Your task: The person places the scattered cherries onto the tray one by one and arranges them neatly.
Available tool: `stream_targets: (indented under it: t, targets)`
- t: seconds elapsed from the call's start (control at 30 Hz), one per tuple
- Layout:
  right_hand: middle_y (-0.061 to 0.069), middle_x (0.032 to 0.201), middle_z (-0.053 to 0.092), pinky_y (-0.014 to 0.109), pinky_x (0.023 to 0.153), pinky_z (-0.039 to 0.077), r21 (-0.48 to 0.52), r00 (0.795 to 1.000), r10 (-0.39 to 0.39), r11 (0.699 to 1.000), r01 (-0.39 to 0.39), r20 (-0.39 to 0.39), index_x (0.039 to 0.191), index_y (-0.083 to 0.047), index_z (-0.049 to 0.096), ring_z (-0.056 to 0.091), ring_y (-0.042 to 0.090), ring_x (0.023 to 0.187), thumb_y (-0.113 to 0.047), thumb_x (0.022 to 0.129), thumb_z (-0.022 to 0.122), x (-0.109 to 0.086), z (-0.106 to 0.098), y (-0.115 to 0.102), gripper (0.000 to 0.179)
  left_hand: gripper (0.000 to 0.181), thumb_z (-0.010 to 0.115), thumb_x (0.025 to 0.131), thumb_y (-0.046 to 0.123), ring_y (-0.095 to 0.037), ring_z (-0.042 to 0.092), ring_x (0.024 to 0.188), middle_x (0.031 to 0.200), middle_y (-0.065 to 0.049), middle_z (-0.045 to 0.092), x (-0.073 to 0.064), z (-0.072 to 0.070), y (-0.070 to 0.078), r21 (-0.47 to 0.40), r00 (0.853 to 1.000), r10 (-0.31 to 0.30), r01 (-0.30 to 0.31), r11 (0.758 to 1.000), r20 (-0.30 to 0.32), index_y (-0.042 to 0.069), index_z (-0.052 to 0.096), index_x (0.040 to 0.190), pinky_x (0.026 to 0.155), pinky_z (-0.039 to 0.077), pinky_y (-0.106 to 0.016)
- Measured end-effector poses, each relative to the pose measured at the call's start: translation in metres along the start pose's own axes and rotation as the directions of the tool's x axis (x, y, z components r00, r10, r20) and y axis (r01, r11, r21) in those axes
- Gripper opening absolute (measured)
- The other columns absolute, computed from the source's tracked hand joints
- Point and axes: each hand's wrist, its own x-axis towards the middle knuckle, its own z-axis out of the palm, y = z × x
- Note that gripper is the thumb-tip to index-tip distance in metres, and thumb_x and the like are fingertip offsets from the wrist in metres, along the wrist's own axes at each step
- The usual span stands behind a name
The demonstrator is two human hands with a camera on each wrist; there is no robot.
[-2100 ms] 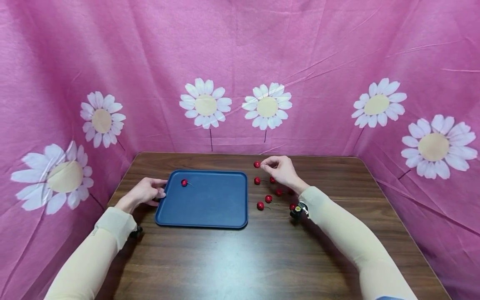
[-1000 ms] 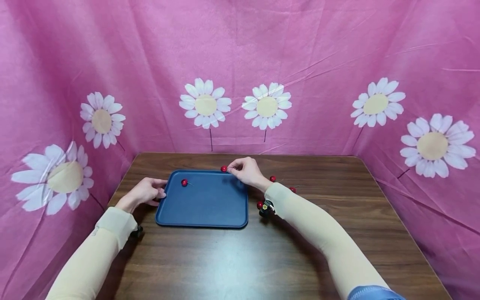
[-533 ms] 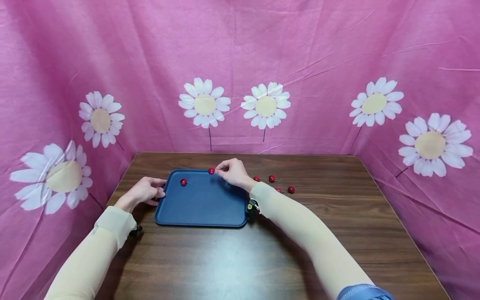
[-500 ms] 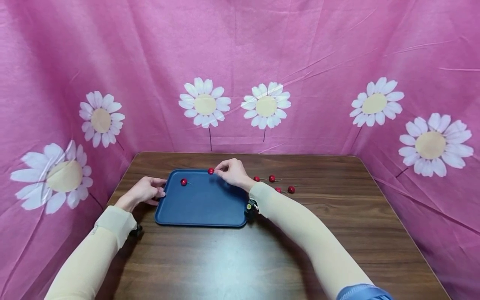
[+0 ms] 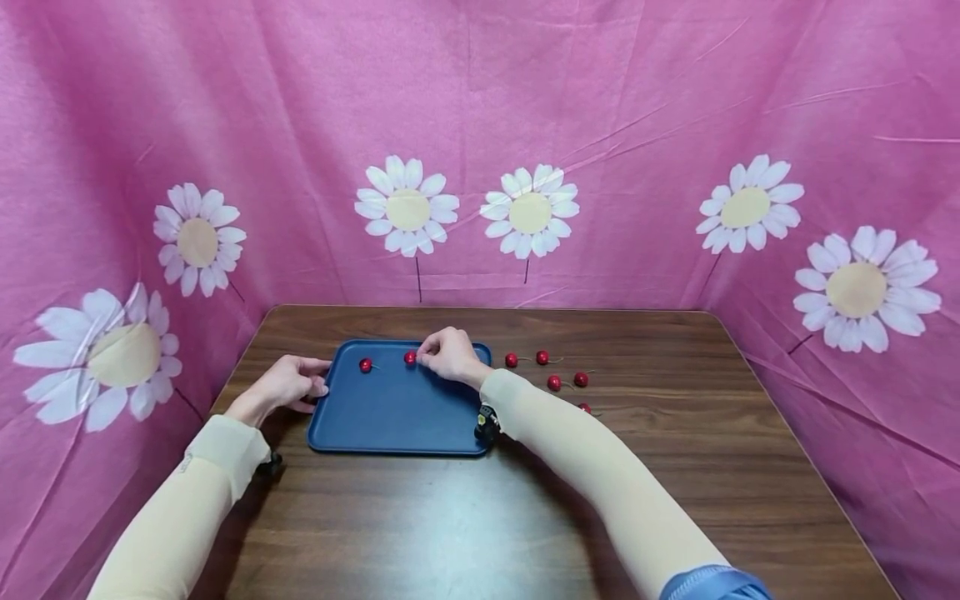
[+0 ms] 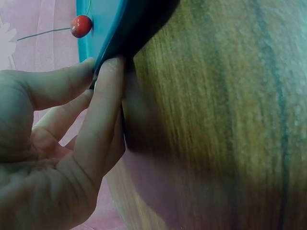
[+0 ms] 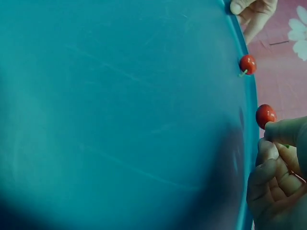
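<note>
My left hand (image 5: 285,383) grips the left rim of a blue tray (image 5: 397,417), thumb above and fingers below in the left wrist view, where the hand (image 6: 72,129) shows close. Between thumb and fingertips my right hand (image 5: 452,357) pinches a red cherry (image 5: 410,357) over the tray's far part. The right wrist view shows this cherry (image 7: 265,116) at the fingertips; whether it touches the tray I cannot tell. Another cherry (image 5: 366,365) with a thin stem lies on the tray to its left.
Several more stemmed cherries, among them a near-left one (image 5: 554,382) and a far one (image 5: 542,357), lie on the brown wooden table (image 5: 390,525) right of the tray. A pink curtain (image 5: 480,100) with white flowers stands behind and at both sides.
From beyond the tray's right side, my right hand has carried the pinched cherry left over the tray, then lower and nearer. My left hand has stayed at the rim.
</note>
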Motion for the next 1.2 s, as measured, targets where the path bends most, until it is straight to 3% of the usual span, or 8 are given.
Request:
stream_targets:
  t: [0.3,0.6,0.93,1.2]
  targets:
    - [-0.022,0.083,0.079,0.023,0.078,0.057,-0.041,0.998,0.028,0.999,-0.026,0.048,0.085,-0.036,0.089,0.068,0.002,0.083,-0.029,0.099,0.087,0.003,0.008,0.006,0.015,0.071,0.067,0.104,-0.008,-0.007,0.068,0.092,0.089,0.003,0.064,0.001,-0.001,0.002,0.004,1.000,0.006,-0.006,1.000,0.002,-0.012,0.037,0.168,0.080,0.073,-0.038]
    - [-0.014,0.093,0.084,0.028,0.083,0.057,-0.053,0.997,0.017,0.999,-0.013,0.077,0.091,-0.030,0.091,0.068,0.006,0.089,-0.026,0.100,0.086,-0.008,0.002,-0.010,0.011,0.070,0.067,0.104,-0.009,-0.008,0.068,0.091,0.090,0.000,0.066,-0.001,0.000,0.003,0.002,1.000,0.008,-0.008,1.000,0.000,-0.013,0.037,0.168,0.080,0.073,-0.038]
    - [-0.012,0.095,0.084,0.029,0.089,0.059,-0.054,0.995,0.024,0.998,-0.019,0.094,0.094,-0.028,0.092,0.069,0.008,0.091,-0.025,0.098,0.087,-0.010,0.000,-0.014,0.007,0.070,0.067,0.104,-0.008,-0.008,0.068,0.091,0.090,0.000,0.067,0.000,0.001,0.000,-0.009,1.000,0.010,-0.010,1.000,-0.002,-0.013,0.038,0.168,0.080,0.073,-0.039]
    - [-0.019,0.089,0.080,0.027,0.090,0.058,-0.056,0.993,0.063,0.997,-0.058,0.101,0.095,-0.032,0.090,0.068,0.005,0.090,-0.026,0.098,0.087,0.000,0.009,-0.002,0.008,0.069,0.067,0.105,-0.008,-0.009,0.068,0.091,0.088,0.001,0.064,0.000,0.002,-0.001,0.000,1.000,0.003,-0.003,1.000,-0.006,-0.012,0.039,0.168,0.082,0.074,-0.040]
